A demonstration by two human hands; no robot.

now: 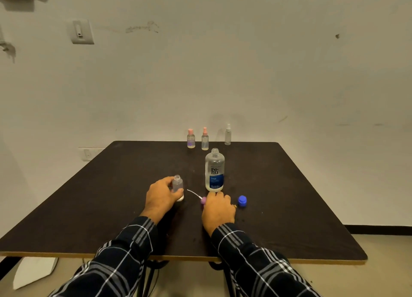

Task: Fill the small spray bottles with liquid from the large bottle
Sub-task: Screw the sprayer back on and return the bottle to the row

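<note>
On the dark table we are gripping a small open bottle with our left hand while our right hand is pinching the purple sprayer.

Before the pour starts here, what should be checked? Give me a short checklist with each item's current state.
1. Large bottle upright and uncapped: ok; its blue cap lies on the table.
2. Small bottle open at the neck: ok.
3. Left hand holds the small bottle: ok.
4. Right hand free to lift the large bottle: not ok; its fingers touch the spray head.
5. Liquid level in the small bottle: cannot tell.
</note>
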